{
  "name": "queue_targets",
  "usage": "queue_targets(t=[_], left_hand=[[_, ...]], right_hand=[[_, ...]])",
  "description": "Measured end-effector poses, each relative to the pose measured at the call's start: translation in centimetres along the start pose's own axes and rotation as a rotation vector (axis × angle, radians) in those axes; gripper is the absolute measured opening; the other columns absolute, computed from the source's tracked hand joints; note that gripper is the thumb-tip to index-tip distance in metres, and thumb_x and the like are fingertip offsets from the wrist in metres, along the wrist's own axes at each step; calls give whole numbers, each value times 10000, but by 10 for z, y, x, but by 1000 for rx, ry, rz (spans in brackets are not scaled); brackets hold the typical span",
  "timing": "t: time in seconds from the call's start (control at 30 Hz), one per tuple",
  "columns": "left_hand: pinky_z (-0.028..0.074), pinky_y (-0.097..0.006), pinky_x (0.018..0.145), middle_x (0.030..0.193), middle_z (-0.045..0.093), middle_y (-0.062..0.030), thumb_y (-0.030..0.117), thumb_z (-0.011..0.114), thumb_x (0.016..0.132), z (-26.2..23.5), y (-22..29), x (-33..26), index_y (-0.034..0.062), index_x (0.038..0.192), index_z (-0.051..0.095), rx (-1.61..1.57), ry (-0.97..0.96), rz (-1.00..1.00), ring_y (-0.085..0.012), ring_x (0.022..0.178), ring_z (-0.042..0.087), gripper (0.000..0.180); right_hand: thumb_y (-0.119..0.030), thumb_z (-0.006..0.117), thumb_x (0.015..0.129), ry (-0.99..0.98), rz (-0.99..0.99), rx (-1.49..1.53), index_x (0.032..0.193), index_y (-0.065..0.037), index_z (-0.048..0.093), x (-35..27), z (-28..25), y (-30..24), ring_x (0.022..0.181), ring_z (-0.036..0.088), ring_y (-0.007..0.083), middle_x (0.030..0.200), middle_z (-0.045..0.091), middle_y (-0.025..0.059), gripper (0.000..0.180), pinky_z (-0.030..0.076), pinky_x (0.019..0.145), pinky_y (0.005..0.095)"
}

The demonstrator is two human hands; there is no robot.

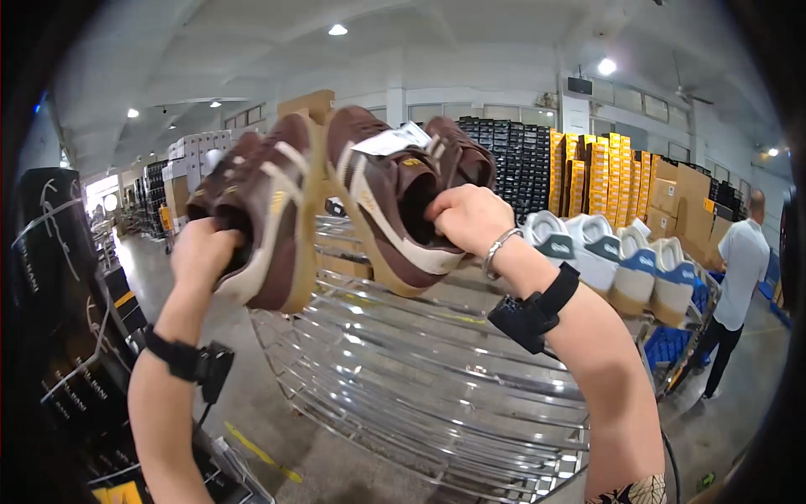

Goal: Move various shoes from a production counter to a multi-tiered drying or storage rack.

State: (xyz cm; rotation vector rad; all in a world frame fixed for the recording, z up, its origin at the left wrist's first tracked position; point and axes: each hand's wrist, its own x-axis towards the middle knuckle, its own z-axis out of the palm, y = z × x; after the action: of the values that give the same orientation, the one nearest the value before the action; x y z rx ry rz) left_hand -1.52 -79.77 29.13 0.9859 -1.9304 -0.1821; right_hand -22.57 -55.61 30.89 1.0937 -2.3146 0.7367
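In front of me, dark brown sneakers with cream stripes and tan soles are held up above a metal rod rack [403, 378]. My left hand [203, 252] is closed on a brown sneaker [281, 206], its fingers hooked inside the opening; another brown shoe shows partly behind it. Likewise my right hand [474, 217] grips a second brown sneaker [369, 197] by its collar, fingertips hidden inside. A white paper [391, 141] lies across that shoe's upper. Beyond it a further brown sneaker [466, 155] shows in part; what supports it is hidden.
Several white sneakers [588, 244] with green or blue heels stand in a row on the right. Black strapped boxes [71, 336] are stacked close on my left. Orange boxes [600, 176] and cartons [667, 197] fill the back. At far right stands a person [743, 269].
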Motion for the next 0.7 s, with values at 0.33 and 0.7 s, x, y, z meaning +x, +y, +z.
queue_targets(t=[0.33, 0.7], left_hand=[[457, -361, 815, 973, 616, -188, 211, 526, 662, 164, 92, 87, 21, 910, 648, 50, -259, 87, -301, 953, 587, 336], [447, -371, 825, 996, 614, -168, 211, 536, 666, 247, 152, 115, 50, 920, 654, -172, -412, 208, -306, 966, 576, 322]], right_hand=[[-214, 469, 748, -206, 478, -284, 1010, -47, 628, 80, 43, 56, 1016, 563, 298, 1065, 597, 157, 349, 446, 842, 372], [-267, 461, 765, -132, 341, -326, 964, -37, 634, 90, 61, 63, 989, 559, 315, 1041, 593, 174, 350, 438, 849, 372]])
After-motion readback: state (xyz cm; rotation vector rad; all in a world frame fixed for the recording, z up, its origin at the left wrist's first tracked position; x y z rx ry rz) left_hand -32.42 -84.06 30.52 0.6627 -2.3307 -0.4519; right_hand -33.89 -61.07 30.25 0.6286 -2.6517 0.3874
